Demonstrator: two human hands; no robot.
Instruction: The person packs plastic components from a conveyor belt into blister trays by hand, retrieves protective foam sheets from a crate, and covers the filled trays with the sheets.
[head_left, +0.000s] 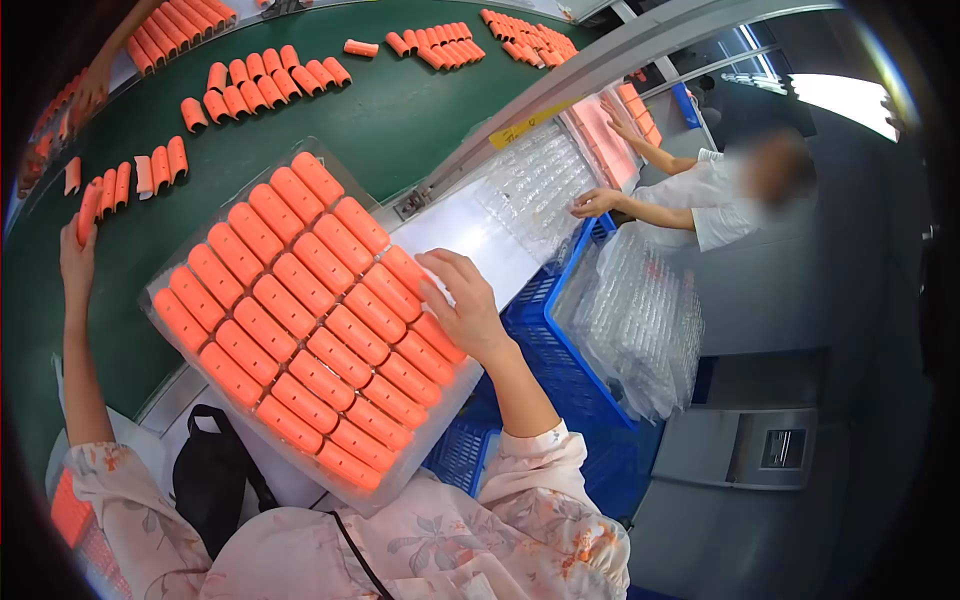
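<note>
My left hand point(77, 250), reaching out at the far left, is closed on an orange plastic shell point(89, 203) with a curved shape. In front of my body a clear plastic tray point(348, 490) lies tilted, carrying rows of the same orange shells point(290, 305), each with small dark holes. Over the tray's right edge, my right hand point(465, 305) has its fingers apart. Its fingertips touch an orange shell point(400, 268) in the outer row. More loose shells point(122, 185) stand on the green belt near my left hand.
Groups of orange shells point(262, 85) line the green belt point(330, 125). A metal rail point(520, 110) runs along its right. A blue crate point(545, 325) holds stacked clear trays point(630, 320). A co-worker point(690, 190) handles trays at right; another person's arm point(95, 75) reaches in at upper left.
</note>
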